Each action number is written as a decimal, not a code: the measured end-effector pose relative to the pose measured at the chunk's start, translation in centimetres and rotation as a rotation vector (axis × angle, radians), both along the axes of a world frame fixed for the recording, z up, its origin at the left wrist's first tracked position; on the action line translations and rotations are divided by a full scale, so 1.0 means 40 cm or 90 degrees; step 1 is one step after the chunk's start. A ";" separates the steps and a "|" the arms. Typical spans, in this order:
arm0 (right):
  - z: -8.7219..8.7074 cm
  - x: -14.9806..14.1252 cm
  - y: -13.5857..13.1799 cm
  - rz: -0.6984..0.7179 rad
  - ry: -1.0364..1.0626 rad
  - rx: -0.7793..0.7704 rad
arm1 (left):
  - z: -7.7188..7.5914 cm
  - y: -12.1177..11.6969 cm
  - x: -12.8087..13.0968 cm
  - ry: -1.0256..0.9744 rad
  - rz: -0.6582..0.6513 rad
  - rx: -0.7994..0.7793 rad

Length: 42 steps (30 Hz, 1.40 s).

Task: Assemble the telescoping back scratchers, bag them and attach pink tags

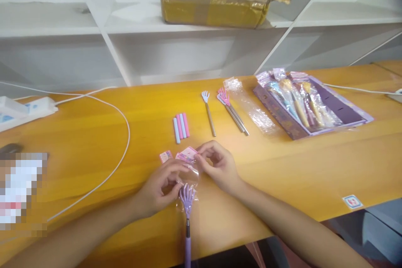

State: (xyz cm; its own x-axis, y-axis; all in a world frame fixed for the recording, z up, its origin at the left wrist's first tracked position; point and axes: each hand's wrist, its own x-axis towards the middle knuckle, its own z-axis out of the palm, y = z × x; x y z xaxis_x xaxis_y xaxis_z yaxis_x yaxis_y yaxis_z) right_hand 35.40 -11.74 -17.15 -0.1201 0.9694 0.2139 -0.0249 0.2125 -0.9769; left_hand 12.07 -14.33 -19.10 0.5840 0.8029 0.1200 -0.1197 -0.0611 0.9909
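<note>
A purple hand-shaped back scratcher [187,201] lies inside a clear plastic bag [192,172] near the table's front edge, its handle running out of the bottom of view. My left hand [165,186] pinches the bag's side near its mouth, just above the scratcher's claw. Thumb and forefinger of my right hand [220,163] close on the edge of a pink printed card [187,154] beyond the bag. Another small pink card [166,156] rests left of it. Farther back are several pink and blue handle sleeves [181,127], a blue-clawed scratcher [208,113] and a bunch of pink-clawed scratchers [234,111].
Empty clear bags [257,111] lie beside a purple box [273,111] holding bagged brushes or scratchers. A white cable [128,134] curves across the left side from a power strip [28,111]. A taped carton [216,4] sits on the white shelf behind.
</note>
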 end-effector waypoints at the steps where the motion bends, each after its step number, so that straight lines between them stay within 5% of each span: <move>1: 0.002 0.000 -0.002 0.000 -0.001 -0.001 | 0.009 0.003 0.000 0.030 -0.009 0.013; 10: 0.016 0.000 -0.009 -0.034 0.000 0.093 | 0.027 0.001 -0.006 0.113 -0.028 -0.050; 14: 0.029 0.010 -0.017 -0.096 0.037 0.130 | 0.030 0.002 -0.012 0.035 -0.039 -0.084; 22: 0.022 0.022 -0.011 0.004 -0.099 0.131 | 0.042 0.051 -0.014 -0.260 -0.098 -0.318; 31: 0.016 0.018 -0.004 0.022 -0.153 0.112 | 0.063 0.063 -0.012 -0.344 -0.092 -0.393; 42: 0.011 0.025 0.001 0.012 -0.188 0.133 | 0.046 0.072 -0.023 -0.355 -0.118 -0.457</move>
